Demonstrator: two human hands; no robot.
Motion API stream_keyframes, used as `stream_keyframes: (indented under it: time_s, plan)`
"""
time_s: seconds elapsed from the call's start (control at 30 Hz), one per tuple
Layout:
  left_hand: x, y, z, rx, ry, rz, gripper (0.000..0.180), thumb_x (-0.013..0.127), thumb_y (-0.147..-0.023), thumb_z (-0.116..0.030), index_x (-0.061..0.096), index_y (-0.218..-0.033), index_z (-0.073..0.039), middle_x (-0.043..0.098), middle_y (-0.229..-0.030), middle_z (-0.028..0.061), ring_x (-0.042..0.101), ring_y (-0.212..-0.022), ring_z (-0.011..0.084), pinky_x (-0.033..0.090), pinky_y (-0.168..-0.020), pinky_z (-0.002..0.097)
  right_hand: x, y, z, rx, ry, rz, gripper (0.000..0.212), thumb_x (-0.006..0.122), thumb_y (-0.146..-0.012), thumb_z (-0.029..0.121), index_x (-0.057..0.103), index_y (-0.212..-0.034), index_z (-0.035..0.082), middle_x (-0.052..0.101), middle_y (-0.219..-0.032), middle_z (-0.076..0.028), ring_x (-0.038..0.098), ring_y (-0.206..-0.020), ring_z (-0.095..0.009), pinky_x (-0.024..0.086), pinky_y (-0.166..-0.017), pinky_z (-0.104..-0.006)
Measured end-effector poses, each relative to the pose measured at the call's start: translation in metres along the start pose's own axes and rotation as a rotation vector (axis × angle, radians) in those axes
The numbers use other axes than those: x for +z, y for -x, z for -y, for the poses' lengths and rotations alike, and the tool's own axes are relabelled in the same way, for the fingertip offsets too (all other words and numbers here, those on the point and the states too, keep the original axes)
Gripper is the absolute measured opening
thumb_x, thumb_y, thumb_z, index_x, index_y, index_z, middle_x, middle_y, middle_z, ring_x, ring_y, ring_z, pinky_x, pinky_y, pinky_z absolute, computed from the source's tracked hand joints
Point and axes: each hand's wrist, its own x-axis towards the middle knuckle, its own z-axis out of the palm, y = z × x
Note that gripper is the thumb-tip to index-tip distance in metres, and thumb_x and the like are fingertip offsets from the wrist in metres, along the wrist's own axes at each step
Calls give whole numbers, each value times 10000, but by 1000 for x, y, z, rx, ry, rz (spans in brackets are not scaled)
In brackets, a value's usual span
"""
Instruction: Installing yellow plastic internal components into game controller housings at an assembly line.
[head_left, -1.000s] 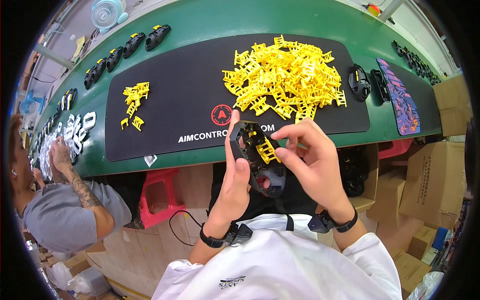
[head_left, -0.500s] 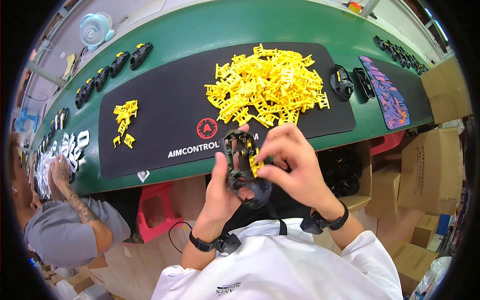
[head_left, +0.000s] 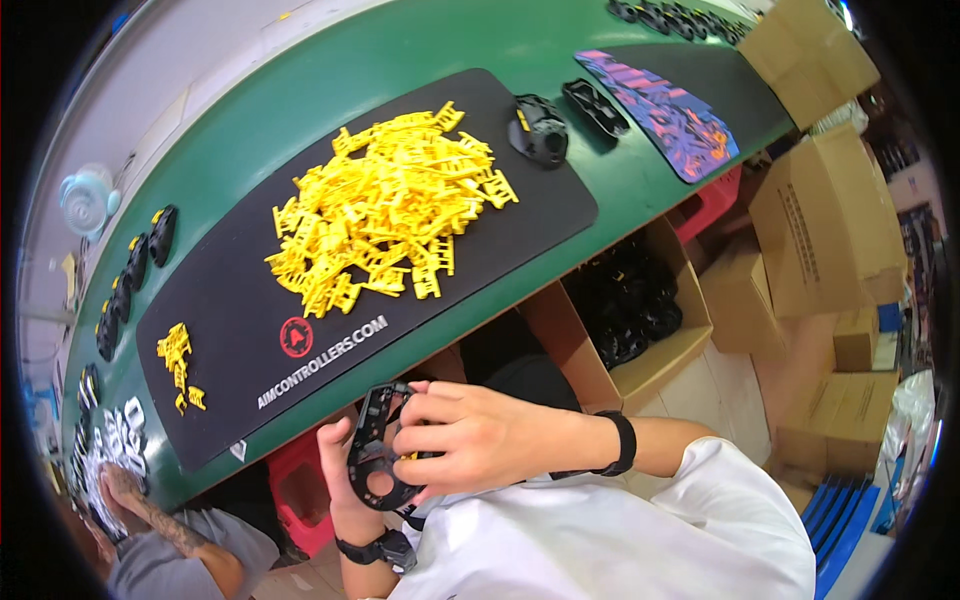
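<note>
A black game controller shell (head_left: 368, 455) with round openings is held in front of my body, tilted up on its side. My left hand (head_left: 340, 480) grips it from the left, thumb along its edge. Over its right side lies my right hand (head_left: 468, 436), fingers curled onto the shell and hiding part of it. A bit of yellow plastic (head_left: 410, 456) shows beneath those fingers, mostly covered. Beyond them a large heap of yellow ladder-shaped plastic pieces (head_left: 390, 205) rests on a black mat (head_left: 225, 290). A small group of similar yellow pieces (head_left: 178, 360) lies at the mat's left end.
Two black controller parts, a shell (head_left: 540, 130) and a frame (head_left: 596, 108), sit at the mat's right. Below the green table (head_left: 510, 300) stands a carton (head_left: 655, 370) of black parts. A co-worker's hand (head_left: 122, 490) is among white pieces at left. A red stool (head_left: 305, 490) stands between us.
The view has swung right, so the table slides left in the picture. Both hands stay on the shell. My right hand now lies farther across it, covering most of the yellow piece.
</note>
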Motion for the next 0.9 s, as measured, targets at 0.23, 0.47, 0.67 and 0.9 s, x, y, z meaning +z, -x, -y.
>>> stream_keyframes:
  time_s: [0.23, 0.47, 0.67, 0.9]
  plan:
    - [30, -17, 15, -14, -93, -57, 678, 448, -883, -416, 513, -1333, 88, 613, -1270, 250, 630, -1101, 311, 500, -985, 397, -12, 25, -2, 99, -48, -168, 331, 778, -766, 331, 643, -936, 82, 583, -1015, -47, 531, -1038, -246, 489, -909, -440]
    - [48, -44, -90, 385, -743, -123, 723, 504, -904, -397, 423, -1479, 33, 523, -1420, 191, 592, -1153, 259, 477, -982, 342, -61, 147, -55, 459, -57, -508, 114, 722, -794, 133, 677, -878, 69, 632, -875, -113, 607, -809, -340, 519, -763, -431]
    - [-33, -133, -352, 731, -2668, -235, 560, 591, -966, -276, 487, -1439, 5, 498, -1477, 165, 495, -1337, 300, 444, -1043, 362, -55, 471, -227, 1789, 760, -735, 538, 722, -832, 188, 518, -1314, 61, 615, -1100, -273, 581, -1078, -447, 479, -963, -497]
    - [-38, -278, -367, 477, -2475, -757, 731, 701, -869, -515, 592, -1274, 84, 695, -1109, 276, 693, -1001, 361, 517, -891, 421, -71, 543, -210, 2238, 760, -329, 405, 721, -887, 273, 647, -1266, 152, 574, -1216, -202, 556, -1135, -423, 498, -938, -511]
